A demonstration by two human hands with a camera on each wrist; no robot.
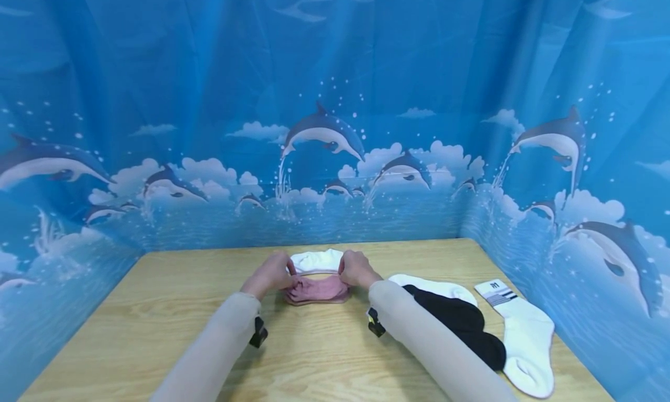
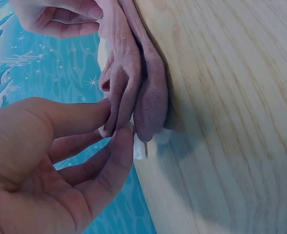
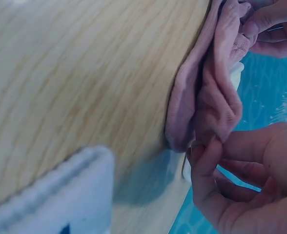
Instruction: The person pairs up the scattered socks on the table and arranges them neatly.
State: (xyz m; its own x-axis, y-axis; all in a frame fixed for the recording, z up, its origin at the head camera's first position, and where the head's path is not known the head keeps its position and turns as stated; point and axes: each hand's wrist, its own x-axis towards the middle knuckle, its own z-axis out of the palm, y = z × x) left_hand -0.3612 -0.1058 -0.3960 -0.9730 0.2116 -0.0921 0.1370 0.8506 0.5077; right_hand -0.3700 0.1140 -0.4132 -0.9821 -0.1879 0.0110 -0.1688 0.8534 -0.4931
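A pink sock (image 1: pixel 318 291) lies crosswise at the table's far middle, with a second pink layer under it. My left hand (image 1: pixel 274 271) pinches its left end between thumb and fingers; in the left wrist view, that end (image 2: pixel 120 97) is lifted off the lower layer. At the opposite end, my right hand (image 1: pixel 358 269) pinches the fabric, and the right wrist view shows the upper layer (image 3: pixel 220 97) gathered above the lower one. Just behind lies a white sock (image 1: pixel 316 261), partly hidden by the hands and the pink fabric.
Right of my right arm lie a black sock pair (image 1: pixel 455 315), a white sock (image 1: pixel 445 288) partly behind it, and a white sock with dark stripes (image 1: pixel 528 338) near the table's right edge. A blue dolphin-print curtain (image 1: pixel 324 216) surrounds the wooden table (image 1: pixel 309 355).
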